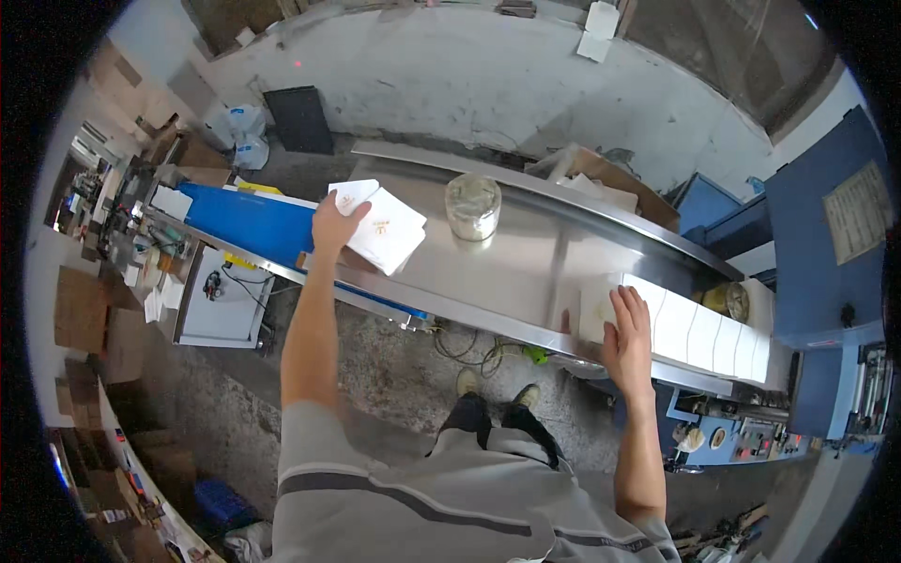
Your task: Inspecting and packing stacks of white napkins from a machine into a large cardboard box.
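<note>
Grey shirt [394, 525] closest to the lens, then straight to the good stuff: a loose white stack [394, 236], over the left part of the metal table [526, 272], just to the right of the blue belt [244, 220]. Clamped in the left hand [333, 225], thumb on top, a bit fanned out. Can't tell if resting on the metal or lifted slightly off it. Well apart from that, over on the right: right hand [629, 340], fingers straight and gripping nothing, at the left end of a long white row [704, 328]. Touching it or just above? Hard to say.

Progress-wise, looks partly done tbh: row already packed neatly along the near right side, loose stack not yet lined up with it. No telling how much more to go.

Further out: clear jar [472, 206] between the hands, nearer the far edge; another jar [727, 300] behind the row's right end. Cardboard box [652, 202] beyond the far edge, blue machine [821, 263] off to the right.
</note>
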`<act>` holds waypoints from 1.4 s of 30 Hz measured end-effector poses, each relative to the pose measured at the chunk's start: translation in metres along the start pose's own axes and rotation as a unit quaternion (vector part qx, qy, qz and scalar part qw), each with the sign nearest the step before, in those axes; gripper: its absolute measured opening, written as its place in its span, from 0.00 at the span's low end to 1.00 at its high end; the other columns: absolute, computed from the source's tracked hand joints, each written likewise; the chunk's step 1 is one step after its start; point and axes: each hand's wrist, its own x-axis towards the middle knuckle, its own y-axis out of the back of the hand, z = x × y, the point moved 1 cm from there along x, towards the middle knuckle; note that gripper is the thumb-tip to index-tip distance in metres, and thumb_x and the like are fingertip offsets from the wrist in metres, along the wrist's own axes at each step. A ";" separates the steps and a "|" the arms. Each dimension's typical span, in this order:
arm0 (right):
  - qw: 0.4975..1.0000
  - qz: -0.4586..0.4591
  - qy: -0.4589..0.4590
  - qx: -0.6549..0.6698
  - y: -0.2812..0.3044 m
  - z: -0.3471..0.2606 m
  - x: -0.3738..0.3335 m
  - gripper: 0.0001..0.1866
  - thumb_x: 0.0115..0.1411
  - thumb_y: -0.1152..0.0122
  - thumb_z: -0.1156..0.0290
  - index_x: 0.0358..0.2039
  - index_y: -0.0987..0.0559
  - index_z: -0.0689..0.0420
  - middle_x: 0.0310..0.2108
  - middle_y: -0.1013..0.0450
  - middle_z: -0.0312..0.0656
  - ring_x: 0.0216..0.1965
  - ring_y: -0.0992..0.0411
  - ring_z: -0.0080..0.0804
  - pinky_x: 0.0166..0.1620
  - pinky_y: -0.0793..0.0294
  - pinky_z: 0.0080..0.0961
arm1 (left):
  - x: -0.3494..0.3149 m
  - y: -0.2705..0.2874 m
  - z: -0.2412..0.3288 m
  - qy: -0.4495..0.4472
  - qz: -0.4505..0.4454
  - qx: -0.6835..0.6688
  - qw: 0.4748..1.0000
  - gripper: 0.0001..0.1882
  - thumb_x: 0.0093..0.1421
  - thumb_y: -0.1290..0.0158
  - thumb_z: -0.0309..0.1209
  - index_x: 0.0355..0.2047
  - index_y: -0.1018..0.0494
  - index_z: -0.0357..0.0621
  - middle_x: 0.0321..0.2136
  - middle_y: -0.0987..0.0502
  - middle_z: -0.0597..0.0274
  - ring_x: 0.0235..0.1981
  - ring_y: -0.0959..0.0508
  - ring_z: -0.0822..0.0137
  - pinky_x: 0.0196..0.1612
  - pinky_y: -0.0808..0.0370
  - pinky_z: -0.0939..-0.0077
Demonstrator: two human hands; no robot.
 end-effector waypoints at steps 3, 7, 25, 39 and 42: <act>1.000 -0.005 0.000 0.006 0.001 0.002 0.000 0.29 0.52 0.48 0.85 0.58 0.32 0.61 0.60 0.37 0.53 0.64 0.42 0.54 0.66 0.45 0.46 | 0.015 -0.006 -0.015 0.038 -0.022 -0.006 0.999 0.48 0.43 0.38 0.61 0.51 0.28 0.29 0.43 0.22 0.38 0.46 0.22 0.44 0.52 0.27 0.60; 1.000 -0.008 -0.004 0.002 0.001 0.002 0.003 0.28 0.53 0.47 0.85 0.57 0.31 0.61 0.59 0.36 0.53 0.64 0.42 0.54 0.66 0.45 0.46 | 0.011 -0.025 -0.009 -0.034 -0.140 0.059 0.988 0.48 0.39 0.34 0.59 0.48 0.27 0.27 0.44 0.23 0.39 0.44 0.21 0.47 0.47 0.25 0.62; 1.000 -0.012 -0.017 -0.020 -0.006 -0.017 0.009 0.27 0.53 0.47 0.84 0.56 0.30 0.62 0.58 0.35 0.55 0.62 0.41 0.55 0.65 0.44 0.47 | -0.049 -0.033 0.066 -0.074 -0.308 -0.016 0.949 0.36 0.37 0.31 0.50 0.38 0.23 0.30 0.36 0.21 0.40 0.40 0.21 0.47 0.45 0.25 0.61; 0.998 -0.019 -0.041 -0.045 -0.012 -0.018 0.009 0.24 0.60 0.51 0.80 0.58 0.31 0.60 0.60 0.37 0.53 0.64 0.43 0.53 0.66 0.46 0.44 | 0.033 0.015 -0.026 0.103 -0.262 -0.385 0.879 0.31 0.44 0.32 0.31 0.48 0.26 0.32 0.42 0.20 0.50 0.40 0.18 0.59 0.45 0.23 0.69; 0.999 -0.002 -0.013 -0.052 -0.016 -0.020 0.014 0.25 0.54 0.48 0.83 0.55 0.30 0.63 0.57 0.35 0.55 0.62 0.40 0.55 0.63 0.42 0.46 | 0.042 -0.020 -0.074 0.053 -0.220 -0.157 0.961 0.36 0.33 0.28 0.44 0.44 0.22 0.40 0.41 0.19 0.49 0.44 0.20 0.52 0.48 0.25 0.65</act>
